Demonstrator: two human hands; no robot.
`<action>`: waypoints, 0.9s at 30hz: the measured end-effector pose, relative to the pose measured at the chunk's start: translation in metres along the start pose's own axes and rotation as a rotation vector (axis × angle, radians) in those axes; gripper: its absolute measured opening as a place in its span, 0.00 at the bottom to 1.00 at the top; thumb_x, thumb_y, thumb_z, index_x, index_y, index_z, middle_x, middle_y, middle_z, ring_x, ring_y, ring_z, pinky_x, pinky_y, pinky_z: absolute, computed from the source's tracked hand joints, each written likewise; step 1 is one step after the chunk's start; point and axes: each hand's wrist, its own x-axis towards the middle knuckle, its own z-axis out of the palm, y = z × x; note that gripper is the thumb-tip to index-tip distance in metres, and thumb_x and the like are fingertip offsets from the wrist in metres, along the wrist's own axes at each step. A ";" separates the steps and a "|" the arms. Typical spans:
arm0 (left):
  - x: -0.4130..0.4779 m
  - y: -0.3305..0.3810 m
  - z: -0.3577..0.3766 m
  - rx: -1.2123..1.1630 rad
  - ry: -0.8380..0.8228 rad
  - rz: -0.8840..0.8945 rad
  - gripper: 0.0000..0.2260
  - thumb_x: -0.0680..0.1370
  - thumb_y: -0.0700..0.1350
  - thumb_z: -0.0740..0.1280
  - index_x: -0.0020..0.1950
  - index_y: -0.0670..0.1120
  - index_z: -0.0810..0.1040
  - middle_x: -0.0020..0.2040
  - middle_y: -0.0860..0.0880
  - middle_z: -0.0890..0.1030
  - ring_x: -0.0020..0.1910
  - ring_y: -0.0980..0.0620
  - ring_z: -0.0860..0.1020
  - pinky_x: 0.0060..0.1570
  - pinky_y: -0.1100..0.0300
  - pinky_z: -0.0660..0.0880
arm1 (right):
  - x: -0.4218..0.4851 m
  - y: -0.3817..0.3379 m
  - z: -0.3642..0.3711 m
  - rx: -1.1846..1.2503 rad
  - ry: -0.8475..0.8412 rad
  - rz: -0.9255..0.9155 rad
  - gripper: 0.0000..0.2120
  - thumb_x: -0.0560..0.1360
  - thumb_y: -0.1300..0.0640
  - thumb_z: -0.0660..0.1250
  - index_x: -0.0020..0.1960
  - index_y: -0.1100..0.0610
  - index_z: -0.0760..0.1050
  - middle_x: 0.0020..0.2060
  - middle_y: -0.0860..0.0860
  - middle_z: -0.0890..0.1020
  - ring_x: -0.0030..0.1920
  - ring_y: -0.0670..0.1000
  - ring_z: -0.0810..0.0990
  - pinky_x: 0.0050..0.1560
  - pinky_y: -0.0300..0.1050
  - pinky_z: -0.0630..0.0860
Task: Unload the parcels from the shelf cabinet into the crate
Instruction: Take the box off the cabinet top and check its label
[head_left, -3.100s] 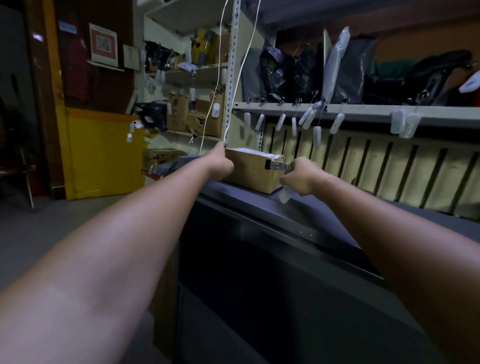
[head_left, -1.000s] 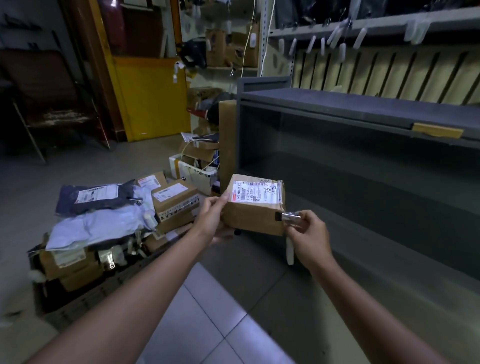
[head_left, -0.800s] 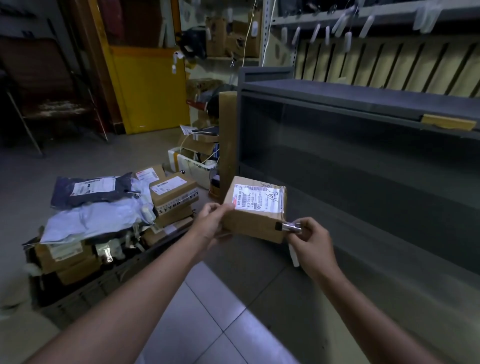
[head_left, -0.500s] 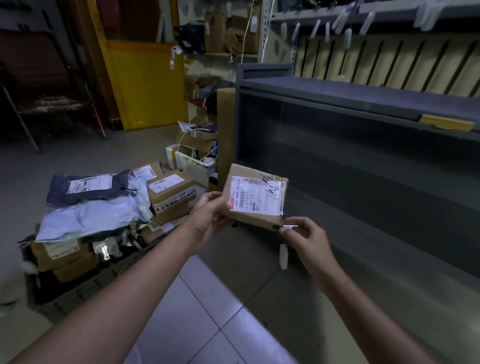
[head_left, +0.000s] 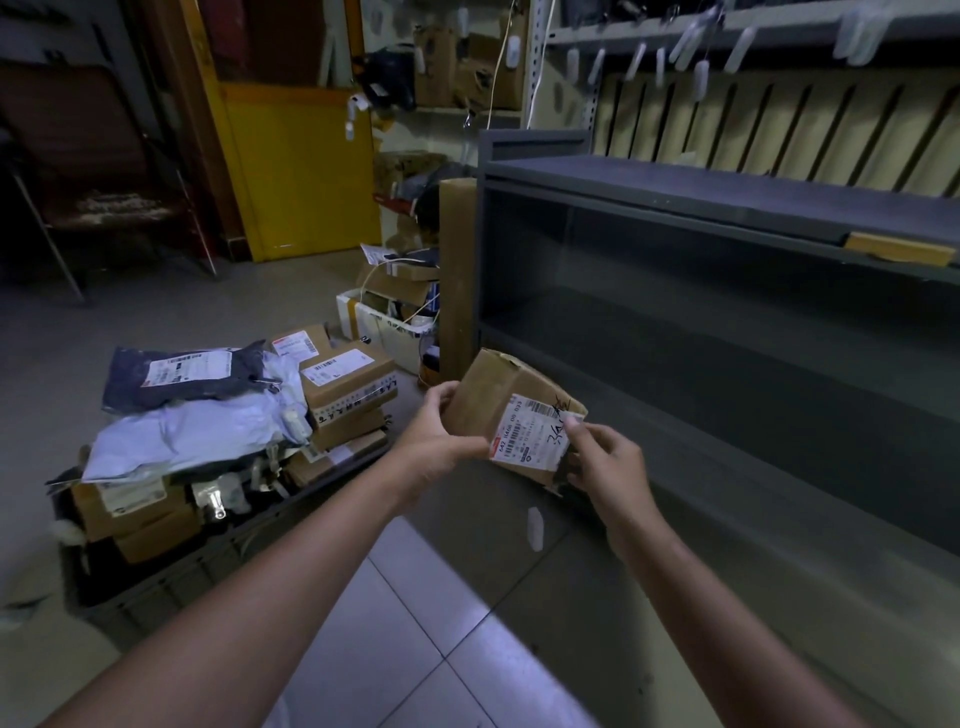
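I hold a small brown cardboard parcel (head_left: 493, 400) with a white shipping label in front of me, above the floor. My left hand (head_left: 434, 434) grips its left side. My right hand (head_left: 605, 460) grips its right lower corner, thumb on the label. A small white tag (head_left: 535, 528) dangles below the parcel. The parcel is tilted, label facing down toward me. The dark crate (head_left: 156, 587) stands on the floor to the left, piled with cardboard boxes and grey and white mailer bags. The grey shelf cabinet (head_left: 675, 176) is on the right; its visible shelves hold no parcels.
A tall narrow cardboard box (head_left: 457, 270) leans against the cabinet's left end. More boxes and a white carton (head_left: 384, 322) lie behind the crate. A yellow door panel (head_left: 301, 166) and a folding chair (head_left: 98, 171) stand at the back. White tags hang from the upper wall shelf (head_left: 753, 31).
The parcel came off the cabinet top and down to waist height. In the last half second I have rotated and tilted it, label turning rightward and downward; the tag now hangs free below it.
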 end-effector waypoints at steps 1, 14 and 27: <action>0.000 -0.002 0.000 0.025 0.003 0.021 0.42 0.65 0.43 0.80 0.72 0.56 0.62 0.68 0.50 0.68 0.66 0.48 0.70 0.66 0.46 0.73 | -0.001 -0.003 0.001 0.040 -0.036 0.051 0.09 0.81 0.49 0.64 0.49 0.53 0.79 0.39 0.46 0.86 0.39 0.41 0.85 0.38 0.36 0.78; -0.007 -0.012 0.023 0.270 -0.059 0.199 0.28 0.73 0.43 0.75 0.69 0.56 0.68 0.67 0.52 0.69 0.66 0.53 0.70 0.51 0.67 0.73 | 0.002 -0.011 0.005 0.251 -0.158 0.317 0.28 0.73 0.42 0.72 0.65 0.59 0.74 0.54 0.58 0.84 0.53 0.56 0.85 0.52 0.53 0.83; -0.017 -0.008 0.040 0.239 -0.231 0.170 0.23 0.78 0.28 0.59 0.65 0.49 0.80 0.67 0.55 0.71 0.63 0.60 0.68 0.43 0.80 0.71 | 0.009 -0.002 -0.006 0.070 0.153 0.341 0.41 0.64 0.40 0.80 0.66 0.58 0.66 0.54 0.55 0.79 0.50 0.54 0.81 0.31 0.45 0.79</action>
